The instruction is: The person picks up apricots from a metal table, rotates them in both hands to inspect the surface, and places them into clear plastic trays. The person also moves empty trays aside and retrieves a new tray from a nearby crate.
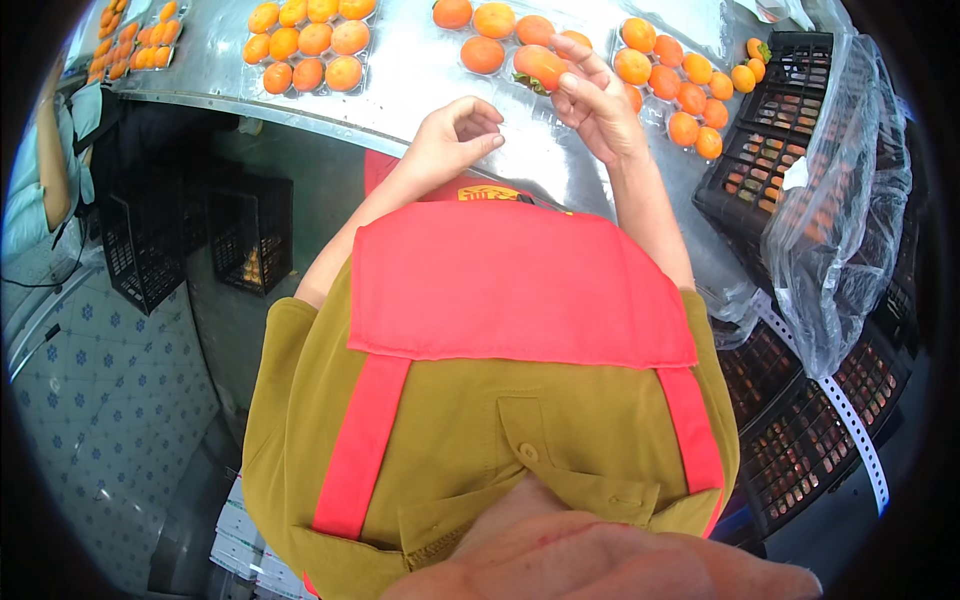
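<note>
My right hand (604,105) grips an orange persimmon (540,67) between thumb and fingers, its green calyx tilted down to the left. Below it lies a clear plastic tray (517,101) on the metal tabletop, with several persimmons (493,20) in its far cups. Part of that tray is hidden by my hand. Nearer the table's front edge, my left hand (454,142) hovers with nothing in it, fingers curled and thumb apart. Just right of my right hand, another clear tray holds several persimmons (664,82).
To the left, a filled tray of persimmons (307,41) sits on the metal table (202,52). Black plastic crates (772,142) with fruit stand at right, partly under clear plastic film (840,225). More crates (251,232) are on the floor; a person's arm (52,157) shows far left.
</note>
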A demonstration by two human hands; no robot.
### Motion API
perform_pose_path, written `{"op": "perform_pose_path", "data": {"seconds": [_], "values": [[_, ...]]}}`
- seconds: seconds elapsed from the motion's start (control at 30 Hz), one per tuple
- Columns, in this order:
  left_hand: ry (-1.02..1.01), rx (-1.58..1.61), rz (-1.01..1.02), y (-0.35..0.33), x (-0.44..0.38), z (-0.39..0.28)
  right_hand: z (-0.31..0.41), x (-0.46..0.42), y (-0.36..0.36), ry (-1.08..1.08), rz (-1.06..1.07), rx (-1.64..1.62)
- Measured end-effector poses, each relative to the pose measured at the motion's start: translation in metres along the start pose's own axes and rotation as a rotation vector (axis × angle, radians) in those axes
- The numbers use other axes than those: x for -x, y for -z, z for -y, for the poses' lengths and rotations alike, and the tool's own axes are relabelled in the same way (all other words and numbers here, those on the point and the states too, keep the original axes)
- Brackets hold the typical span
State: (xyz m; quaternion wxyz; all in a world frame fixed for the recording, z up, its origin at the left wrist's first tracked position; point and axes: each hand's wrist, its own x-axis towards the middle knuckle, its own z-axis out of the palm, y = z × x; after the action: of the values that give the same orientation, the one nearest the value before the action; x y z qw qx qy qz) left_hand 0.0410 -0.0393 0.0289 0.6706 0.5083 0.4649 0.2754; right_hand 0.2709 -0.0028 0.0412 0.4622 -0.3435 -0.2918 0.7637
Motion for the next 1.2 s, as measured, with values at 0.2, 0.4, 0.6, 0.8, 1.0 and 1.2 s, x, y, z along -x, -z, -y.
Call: {"op": "perform_pose_path", "data": {"seconds": [0.2,0.4,0.6,0.8,1.0,1.2], "values": [[-0.058,0.400,-0.068,0.003,-0.007,-0.018,-0.011,0.008,-0.015,0.002,-0.016,-0.092],[-0.006,0.654,0.023,-0.003,-0.009,-0.027,-0.013,0.013,-0.033,0.052,-0.048,0.147],[0.019,0.702,0.013,-0.003,-0.008,-0.024,-0.010,0.014,-0.033,0.026,-0.084,0.160],[-0.014,0.688,0.057,-0.005,-0.008,-0.025,-0.013,0.014,-0.050,0.088,-0.143,0.438],[-0.006,0.730,0.028,-0.002,-0.011,-0.017,-0.015,0.014,-0.041,0.069,-0.085,0.416],[-0.002,0.733,-0.004,-0.003,-0.010,-0.024,-0.014,0.016,-0.036,0.115,-0.041,0.310]]}}
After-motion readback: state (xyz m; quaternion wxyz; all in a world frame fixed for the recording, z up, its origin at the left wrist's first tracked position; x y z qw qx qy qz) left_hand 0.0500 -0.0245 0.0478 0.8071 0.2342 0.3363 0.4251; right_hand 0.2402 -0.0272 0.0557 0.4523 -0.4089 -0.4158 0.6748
